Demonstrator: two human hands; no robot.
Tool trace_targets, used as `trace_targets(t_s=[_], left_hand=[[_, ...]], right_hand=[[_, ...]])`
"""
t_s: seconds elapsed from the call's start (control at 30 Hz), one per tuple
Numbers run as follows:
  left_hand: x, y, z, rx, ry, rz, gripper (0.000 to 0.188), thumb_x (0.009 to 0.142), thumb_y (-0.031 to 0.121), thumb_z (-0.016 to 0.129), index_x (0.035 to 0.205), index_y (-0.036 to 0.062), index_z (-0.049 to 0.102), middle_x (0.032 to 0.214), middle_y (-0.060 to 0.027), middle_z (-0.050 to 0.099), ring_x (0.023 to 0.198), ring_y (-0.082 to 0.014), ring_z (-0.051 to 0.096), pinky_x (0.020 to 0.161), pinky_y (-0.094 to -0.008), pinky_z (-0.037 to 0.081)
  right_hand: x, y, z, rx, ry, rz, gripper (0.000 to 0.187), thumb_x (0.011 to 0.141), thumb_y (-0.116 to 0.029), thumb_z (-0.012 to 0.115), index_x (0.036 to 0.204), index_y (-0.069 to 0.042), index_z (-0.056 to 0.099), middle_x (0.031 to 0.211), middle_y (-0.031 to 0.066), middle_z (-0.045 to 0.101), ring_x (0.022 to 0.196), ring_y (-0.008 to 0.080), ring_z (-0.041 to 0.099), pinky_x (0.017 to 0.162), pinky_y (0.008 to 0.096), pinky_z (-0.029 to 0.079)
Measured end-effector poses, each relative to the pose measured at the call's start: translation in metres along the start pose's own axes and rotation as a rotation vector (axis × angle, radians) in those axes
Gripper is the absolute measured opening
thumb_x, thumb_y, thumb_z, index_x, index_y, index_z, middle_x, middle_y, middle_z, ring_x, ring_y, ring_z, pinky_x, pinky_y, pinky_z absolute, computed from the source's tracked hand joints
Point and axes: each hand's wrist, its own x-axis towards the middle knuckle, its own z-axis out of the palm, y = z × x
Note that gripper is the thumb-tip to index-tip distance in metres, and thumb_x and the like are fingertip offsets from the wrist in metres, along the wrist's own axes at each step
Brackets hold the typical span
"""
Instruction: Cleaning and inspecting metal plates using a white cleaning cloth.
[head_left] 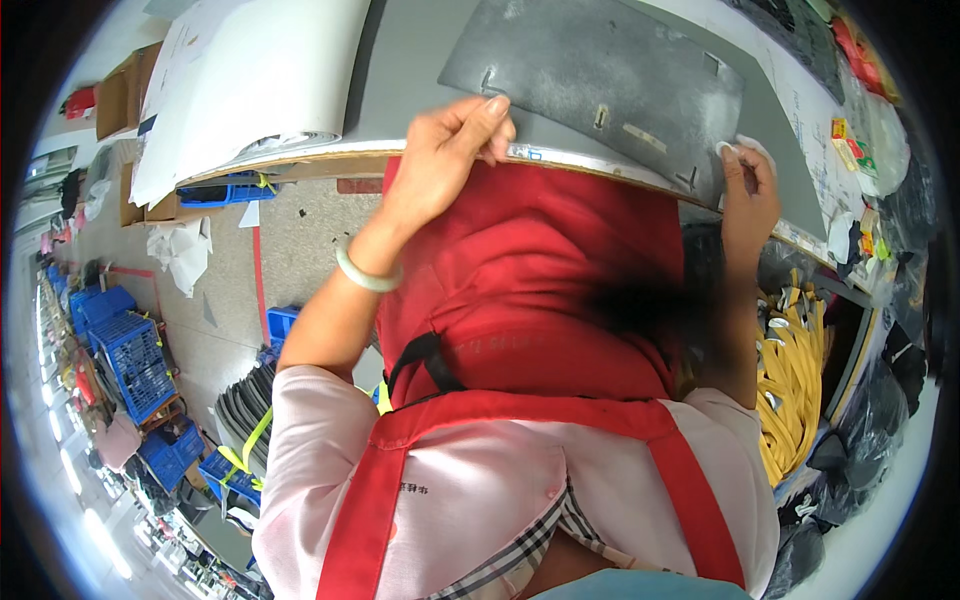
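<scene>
A dark grey flat panel (pixel 600 65) with several small cut slots and whitish smudges lies slanted on the table, its lower right corner reaching the front edge. My left hand (pixel 455 150) is closed at the table's front edge, just below the panel's left part, thumb pressed to curled fingers; anything inside is hidden. At the panel's right end, my right hand (pixel 750 195) is closed, with a small white piece (pixel 760 152), perhaps cloth, showing at the fingertips. I cannot tell whether the right fingers touch the panel.
A large white roll of sheet (pixel 265 70) lies on the grey table (pixel 400 60) at left. A small yellow and red box (pixel 852 143) and plastic bags sit at right. Yellow strips (pixel 792 385) hang below the table, right. Blue crates (pixel 130 365) stand on the floor at left.
</scene>
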Motion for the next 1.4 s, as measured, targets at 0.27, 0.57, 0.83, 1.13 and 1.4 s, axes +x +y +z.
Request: trace_targets(t_s=[0.27, 0.57, 0.83, 1.13, 1.4], left_hand=[[0.036, 0.004, -0.037, 1.364, 0.014, 0.576, 0.020, 0.086, 0.011, 0.074, 0.105, 0.0033, 0.072, 0.106, -0.0107, 0.069, 0.100, -0.0339, 0.062, 0.092, -0.0408, 0.049], [0.018, 0.005, -0.033, 1.415, -0.036, 0.405, 0.017, 0.085, 0.013, 0.076, 0.097, 0.0018, 0.070, 0.094, -0.0106, 0.067, 0.092, -0.0333, 0.061, 0.082, -0.0409, 0.050], [0.005, 0.003, -0.043, 1.346, 0.044, 0.391, 0.013, 0.084, 0.014, 0.075, 0.087, 0.0031, 0.069, 0.088, -0.0096, 0.066, 0.088, -0.0326, 0.061, 0.086, -0.0402, 0.048], [0.006, 0.005, -0.047, 1.384, 0.005, 0.423, 0.019, 0.084, 0.020, 0.076, 0.090, 0.0021, 0.072, 0.090, -0.0098, 0.067, 0.089, -0.0332, 0.062, 0.086, -0.0406, 0.049], [0.001, 0.010, -0.053, 1.393, 0.000, 0.372, 0.023, 0.082, 0.022, 0.078, 0.090, 0.0018, 0.072, 0.092, -0.0090, 0.067, 0.090, -0.0329, 0.063, 0.085, -0.0410, 0.050]], right_hand=[[0.011, 0.011, -0.009, -0.019, -0.042, 0.286, 0.022, 0.096, -0.021, 0.071, 0.105, -0.002, 0.070, 0.093, 0.0012, 0.068, 0.087, 0.0087, 0.060, 0.081, 0.0232, 0.046], [0.041, 0.036, -0.015, 0.176, -0.122, 0.364, 0.024, 0.097, -0.018, 0.071, 0.113, 0.000, 0.069, 0.109, 0.0060, 0.069, 0.102, 0.0124, 0.064, 0.093, 0.0263, 0.052], [0.052, 0.037, -0.001, 0.215, -0.188, 0.353, 0.023, 0.098, -0.017, 0.069, 0.113, 0.001, 0.069, 0.109, 0.0066, 0.069, 0.101, 0.0133, 0.065, 0.096, 0.0282, 0.053], [0.057, 0.036, 0.004, 0.239, -0.201, 0.346, 0.023, 0.097, -0.015, 0.069, 0.113, 0.002, 0.068, 0.109, 0.0065, 0.069, 0.101, 0.0138, 0.066, 0.097, 0.0278, 0.053], [0.052, 0.017, 0.012, 0.328, -0.175, 0.364, 0.025, 0.097, -0.015, 0.070, 0.113, 0.003, 0.068, 0.110, 0.0081, 0.068, 0.103, 0.0155, 0.066, 0.098, 0.0289, 0.054]])
